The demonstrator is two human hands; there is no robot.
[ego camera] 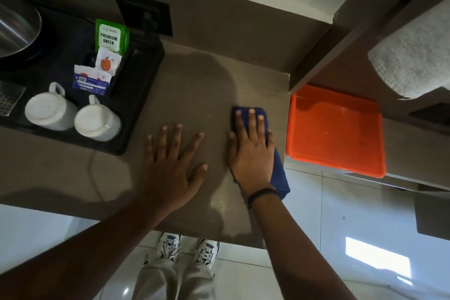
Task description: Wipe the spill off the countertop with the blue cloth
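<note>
On the countertop (194, 85), right hand (250, 151) flattens blue cloth (280, 173).

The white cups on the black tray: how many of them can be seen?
2. Both stand upside down at the front of the black tray: one white cup on the left, the other white cup just right of it. None seems hidden.

Dim overall, esp. the left side where the black tray (136, 114) goes murky. Soft shadow pools on the countertop (202, 80) above the hands. Wet sheen glints near the front edge. Bright window reflection on the floor tiles (377, 258), bottom right. Wide-angle bend at edges; slight softness, towel (414, 56) blurry.
</note>
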